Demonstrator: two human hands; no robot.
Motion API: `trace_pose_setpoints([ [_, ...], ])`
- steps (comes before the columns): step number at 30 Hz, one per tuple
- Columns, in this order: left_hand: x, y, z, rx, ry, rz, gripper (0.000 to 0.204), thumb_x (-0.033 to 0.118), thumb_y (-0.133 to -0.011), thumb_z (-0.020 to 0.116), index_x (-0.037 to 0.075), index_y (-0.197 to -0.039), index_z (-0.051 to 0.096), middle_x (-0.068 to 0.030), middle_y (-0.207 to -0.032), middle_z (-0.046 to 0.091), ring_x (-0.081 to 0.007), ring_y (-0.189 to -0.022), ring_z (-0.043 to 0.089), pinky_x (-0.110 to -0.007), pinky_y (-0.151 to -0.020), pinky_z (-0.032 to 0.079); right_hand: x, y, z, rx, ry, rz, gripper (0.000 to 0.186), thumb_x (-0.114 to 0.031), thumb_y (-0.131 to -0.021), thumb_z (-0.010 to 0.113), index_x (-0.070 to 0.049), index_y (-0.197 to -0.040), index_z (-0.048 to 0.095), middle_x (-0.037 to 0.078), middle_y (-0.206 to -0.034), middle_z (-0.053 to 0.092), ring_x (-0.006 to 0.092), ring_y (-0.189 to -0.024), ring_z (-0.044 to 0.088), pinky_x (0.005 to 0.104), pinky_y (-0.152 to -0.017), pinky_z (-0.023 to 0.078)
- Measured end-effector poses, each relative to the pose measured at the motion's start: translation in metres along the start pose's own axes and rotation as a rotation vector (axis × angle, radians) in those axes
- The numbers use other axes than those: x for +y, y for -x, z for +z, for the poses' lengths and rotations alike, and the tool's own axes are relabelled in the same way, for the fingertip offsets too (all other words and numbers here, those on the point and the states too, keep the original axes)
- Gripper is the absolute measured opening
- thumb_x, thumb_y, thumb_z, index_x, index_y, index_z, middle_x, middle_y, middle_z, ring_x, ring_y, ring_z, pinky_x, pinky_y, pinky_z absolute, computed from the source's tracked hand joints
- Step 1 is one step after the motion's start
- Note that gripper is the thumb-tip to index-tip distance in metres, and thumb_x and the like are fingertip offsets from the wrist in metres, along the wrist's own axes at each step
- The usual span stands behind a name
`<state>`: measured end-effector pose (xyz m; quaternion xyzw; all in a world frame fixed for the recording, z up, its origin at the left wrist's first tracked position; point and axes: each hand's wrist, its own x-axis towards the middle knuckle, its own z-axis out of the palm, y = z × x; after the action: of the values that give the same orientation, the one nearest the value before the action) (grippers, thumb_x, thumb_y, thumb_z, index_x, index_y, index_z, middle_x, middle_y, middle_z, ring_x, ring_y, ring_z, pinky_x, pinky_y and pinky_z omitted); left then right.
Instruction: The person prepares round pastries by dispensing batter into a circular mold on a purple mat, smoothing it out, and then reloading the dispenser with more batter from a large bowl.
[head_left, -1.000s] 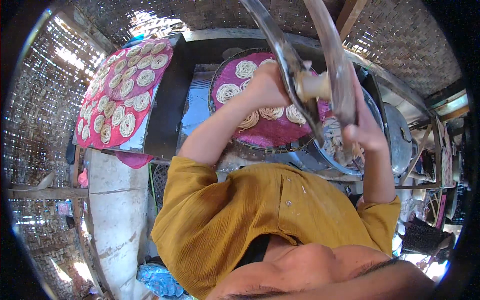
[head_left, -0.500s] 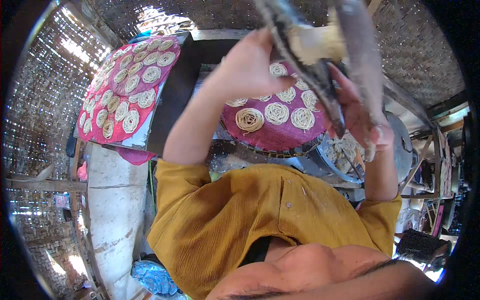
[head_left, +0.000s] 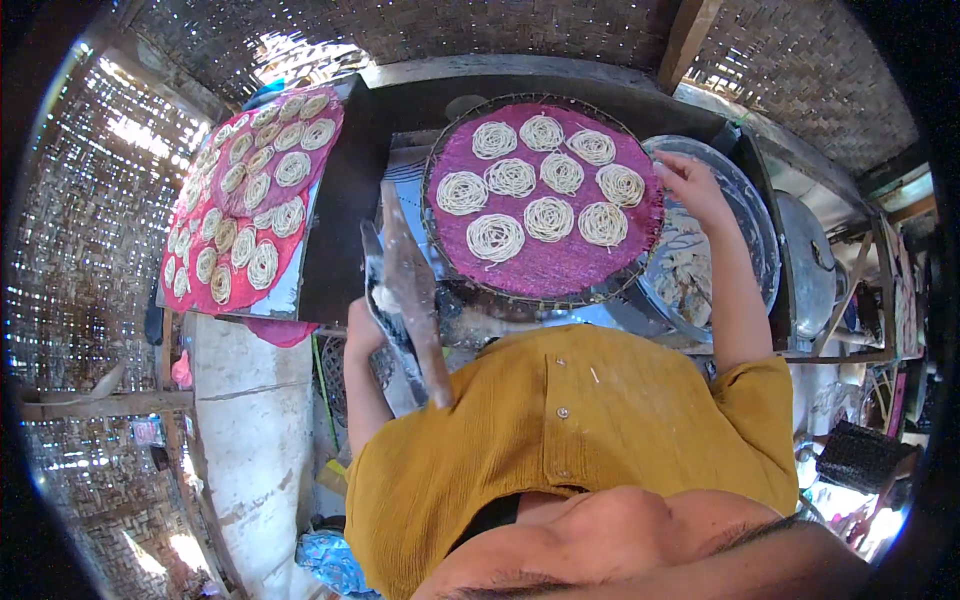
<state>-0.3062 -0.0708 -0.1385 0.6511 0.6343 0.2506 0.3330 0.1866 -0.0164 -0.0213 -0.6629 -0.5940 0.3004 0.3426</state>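
Brown woven-bamboo walls stand beyond the far edge and left end of the dark-rimmed counter, white daylight glaring through their gaps. A brown wooden post rises past the far edge; a whitish, stained surface spreads below the near left corner.

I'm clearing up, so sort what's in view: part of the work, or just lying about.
Seemingly in use:
grey-brown wooden two-armed tool, in the left hand
round purple-cloth-lined tray, at the right hand
pale round noodle coils
round blue-grey basin

Seemingly just lying about:
shiny crinkled blue bundle
small pink bundle
dark boxy container
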Motion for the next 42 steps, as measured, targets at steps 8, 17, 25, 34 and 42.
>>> trace_pose_setpoints([
  [8, -0.054, -0.019, 0.050, -0.075, -0.419, -0.139, 0.041, 0.033, -0.062, 0.061, 0.003, -0.089, 0.061, -0.0228, -0.082, 0.059, -0.0366, -0.081, 0.058, -0.042, -0.072, 0.045, 0.070, -0.025, 0.017, 0.116, 0.349, 0.066, 0.033, -0.033, -0.076, 0.054, -0.009, -0.097, 0.062, 0.016, -0.093, 0.060, 0.0299, -0.090, 0.056, 0.0359, -0.079, 0.043],
  [17, -0.023, -0.049, 0.074, -0.121, -0.643, -0.323, 0.048, 0.038, -0.061, 0.065, 0.006, -0.096, 0.058, -0.0181, -0.095, 0.059, -0.0314, -0.090, 0.057, -0.040, -0.079, 0.045, 0.060, -0.054, 0.031, 0.230, 0.619, 0.048, 0.027, -0.031, -0.077, 0.053, -0.008, -0.088, 0.063, 0.017, -0.095, 0.059, 0.0326, -0.089, 0.056, 0.0393, -0.079, 0.044],
  [25, -0.012, -0.053, 0.066, 0.439, -0.375, -0.007, 0.034, 0.023, -0.067, 0.065, 0.003, -0.095, 0.058, -0.0176, -0.090, 0.060, -0.0310, -0.083, 0.058, -0.040, -0.075, 0.045, 0.050, -0.067, 0.045, 0.227, 0.773, 0.141, 0.026, -0.033, -0.074, 0.059, -0.008, -0.080, 0.062, 0.015, -0.089, 0.059, 0.0308, -0.084, 0.058, 0.0405, -0.073, 0.046],
  [34, 0.109, -0.061, 0.061, 0.531, -0.211, 0.281, 0.029, 0.014, -0.066, 0.065, 0.000, -0.090, 0.058, -0.0158, -0.080, 0.056, -0.0312, -0.073, 0.055, -0.038, -0.068, 0.044, 0.062, -0.081, 0.042, 0.133, 0.868, 0.098, 0.031, -0.032, -0.074, 0.060, -0.006, -0.091, 0.060, 0.015, -0.095, 0.058, 0.0312, -0.089, 0.056, 0.0403, -0.076, 0.045],
  [42, 0.119, -0.063, 0.073, 0.435, -0.605, 0.071, 0.049, 0.034, -0.065, 0.063, 0.011, -0.108, 0.054, -0.0084, -0.089, 0.057, -0.0290, -0.090, 0.051, -0.045, -0.075, 0.038, 0.053, -0.085, 0.037, 0.091, 0.844, -0.056, 0.040, -0.032, -0.072, 0.063, -0.013, -0.106, 0.054, 0.011, -0.106, 0.050, 0.0293, -0.101, 0.048, 0.0392, -0.081, 0.043],
])
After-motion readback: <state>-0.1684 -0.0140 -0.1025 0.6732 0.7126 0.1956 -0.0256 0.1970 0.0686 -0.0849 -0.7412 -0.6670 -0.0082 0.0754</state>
